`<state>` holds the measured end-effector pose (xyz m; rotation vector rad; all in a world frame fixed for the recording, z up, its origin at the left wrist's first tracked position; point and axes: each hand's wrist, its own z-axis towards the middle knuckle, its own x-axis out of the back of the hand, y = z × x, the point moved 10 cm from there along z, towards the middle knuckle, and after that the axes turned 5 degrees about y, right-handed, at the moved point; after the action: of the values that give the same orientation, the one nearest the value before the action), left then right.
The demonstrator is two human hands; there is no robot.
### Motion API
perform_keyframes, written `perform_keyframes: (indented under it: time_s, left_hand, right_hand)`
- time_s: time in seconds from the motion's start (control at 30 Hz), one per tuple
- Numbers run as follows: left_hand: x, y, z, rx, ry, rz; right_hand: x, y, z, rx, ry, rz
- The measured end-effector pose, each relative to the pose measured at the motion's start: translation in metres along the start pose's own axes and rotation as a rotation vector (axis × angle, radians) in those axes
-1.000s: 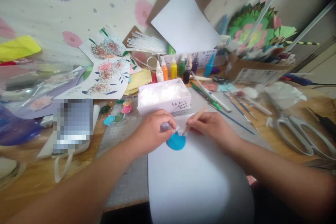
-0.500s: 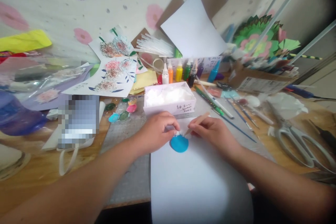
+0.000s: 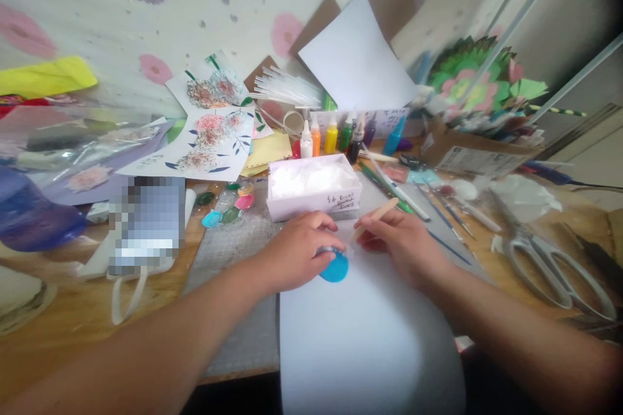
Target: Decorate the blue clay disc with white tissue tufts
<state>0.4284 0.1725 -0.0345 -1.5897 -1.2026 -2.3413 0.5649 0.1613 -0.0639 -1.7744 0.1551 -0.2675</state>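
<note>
A round blue disc [image 3: 337, 268] lies on the large white sheet of paper [image 3: 350, 343] in front of me. My left hand [image 3: 306, 249] is at the disc's upper left, with its thumb over the left edge and its fingers curled around the far edge. Between the thumb and fingers of my right hand [image 3: 396, 240] is a pale wooden stick [image 3: 377, 215], slanting down to the left. Its lower tip is just beyond the disc's upper right side. Behind both hands stands an open white box [image 3: 311, 207] filled with white, fluffy material.
Paint bottles [image 3: 331, 137] stand behind the box. Small paint pots [image 3: 228, 207] and a pixelated phone-like object [image 3: 150, 227] are to the left. Brushes [image 3: 450, 214] and large scissors [image 3: 545, 272] lie right. Flower pictures [image 3: 209, 142] lean at the back.
My left fingers have moved from the disc's far edge to wrap over its left side. My right hand and the wooden stick have shifted slightly right, away from the disc.
</note>
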Motion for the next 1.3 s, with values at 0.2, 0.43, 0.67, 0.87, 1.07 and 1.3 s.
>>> perform_keyframes:
  time_s: [0.2,0.43,0.67,0.87,1.07,1.3]
  left_hand:
    - [0.004,0.002,-0.001,-0.002,0.006,-0.013]
    - [0.038,-0.005,-0.005,0.069,0.291,-0.212]
    - [0.059,-0.008,-0.015,0.073,0.448,-0.259]
    - [0.068,-0.011,-0.018,0.087,0.535,-0.276]
    - [0.073,-0.018,-0.022,0.141,0.612,-0.362]
    - [0.055,-0.031,-0.015,0.22,0.487,-0.587]
  right_hand:
    - [0.018,-0.027,0.003,0.138,0.052,0.066]
    - [0.02,-0.091,0.017,0.446,0.025,-0.25]
    - [-0.029,-0.115,0.069,0.53,-0.113,-0.932]
    - [-0.039,-0.111,0.088,0.45,-0.143,-1.156]
    - [-0.019,-0.122,0.072,0.384,-0.037,-0.885]
    - [-0.007,-0.105,0.022,0.261,-0.139,-0.446]
